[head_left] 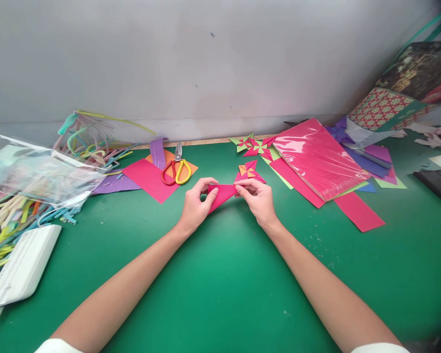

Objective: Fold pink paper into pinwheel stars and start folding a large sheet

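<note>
Two pinches noted: left hand (196, 205) and right hand (258, 200) each grip the red paper (222, 194); uneven pulling could skew or tear it.

Folded paper (223, 192), one piece: pinkish red, plain, no pattern that I can make out. Visible outline roughly triangular, upper edge nearly level, lower edge slanting down towards the left; both ends partly covered by fingers. Left end pinched in the left hand (198, 203), thumb across the near face; upper right corner held at the fingertips of the right hand (256, 198). Location: between the two hands, over the green table top (220, 284); whether it touches the surface, I cannot tell. Layers too small to count.
</note>
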`<control>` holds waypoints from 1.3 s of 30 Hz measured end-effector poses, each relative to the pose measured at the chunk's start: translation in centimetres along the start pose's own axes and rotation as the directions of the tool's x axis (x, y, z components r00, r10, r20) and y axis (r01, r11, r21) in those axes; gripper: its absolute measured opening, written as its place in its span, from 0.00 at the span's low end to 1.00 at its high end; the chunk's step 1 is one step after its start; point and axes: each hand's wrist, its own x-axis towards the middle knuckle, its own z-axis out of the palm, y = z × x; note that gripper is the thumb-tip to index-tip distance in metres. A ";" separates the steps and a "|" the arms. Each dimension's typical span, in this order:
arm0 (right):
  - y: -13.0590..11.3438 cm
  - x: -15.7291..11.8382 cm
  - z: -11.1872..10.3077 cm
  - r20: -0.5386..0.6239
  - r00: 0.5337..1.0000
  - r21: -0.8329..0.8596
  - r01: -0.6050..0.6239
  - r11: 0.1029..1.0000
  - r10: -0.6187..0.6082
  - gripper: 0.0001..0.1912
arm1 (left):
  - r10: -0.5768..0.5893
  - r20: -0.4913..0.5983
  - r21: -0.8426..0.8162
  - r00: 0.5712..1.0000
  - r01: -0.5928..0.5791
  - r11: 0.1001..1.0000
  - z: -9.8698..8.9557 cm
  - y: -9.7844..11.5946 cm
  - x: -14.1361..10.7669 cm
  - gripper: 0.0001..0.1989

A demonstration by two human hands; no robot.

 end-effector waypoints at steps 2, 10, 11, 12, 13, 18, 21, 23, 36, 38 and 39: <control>0.0 0.0 0.0 0.002 1.000 0.007 0.003 1.000 -0.003 0.11 | 0.012 -0.002 -0.003 1.000 -0.012 1.000 0.0 0.2 0.0 0.07; 0.0 0.1 -0.1 0.011 1.000 0.043 -0.015 0.999 0.014 0.11 | 0.018 -0.009 -0.014 1.000 -0.018 1.000 0.0 0.1 0.0 0.07; 0.0 0.1 -0.1 0.010 1.000 0.046 -0.014 0.999 0.014 0.10 | 0.019 -0.009 -0.014 1.000 -0.020 1.000 0.0 0.1 0.0 0.07; 0.0 0.1 -0.1 0.010 1.000 0.048 -0.014 0.999 0.014 0.10 | 0.020 -0.009 -0.014 1.000 -0.020 1.000 0.0 0.1 0.0 0.07; 0.0 0.1 0.0 0.009 1.000 0.049 -0.016 0.999 0.015 0.10 | 0.019 -0.008 -0.014 1.000 -0.019 1.000 0.0 0.1 0.0 0.07; -0.2 0.1 0.1 -0.002 0.999 0.086 -0.054 0.995 0.054 0.11 | 0.022 -0.009 -0.009 1.000 -0.022 1.000 0.0 0.1 0.0 0.07; -0.4 0.1 0.1 0.002 0.997 0.112 -0.075 0.991 0.075 0.12 | 0.023 -0.014 0.001 1.000 -0.023 1.000 0.0 0.2 0.0 0.07; -0.5 0.2 0.1 0.012 0.997 0.116 -0.079 0.990 0.078 0.13 | 0.020 -0.014 0.003 1.000 -0.020 1.000 0.0 0.2 0.0 0.07; -0.4 0.2 0.0 0.038 0.998 0.105 -0.059 0.993 0.055 0.10 | 0.015 -0.020 -0.005 1.000 -0.016 1.000 0.0 0.3 0.0 0.06; -0.3 0.2 0.0 0.031 0.999 0.089 -0.047 0.995 0.044 0.10 | 0.001 -0.019 -0.026 1.000 -0.002 1.000 0.0 0.2 0.0 0.07; -0.3 0.2 -0.1 0.031 0.999 0.084 -0.045 0.995 0.042 0.10 | -0.010 -0.016 -0.038 1.000 0.009 0.999 0.0 0.1 0.0 0.08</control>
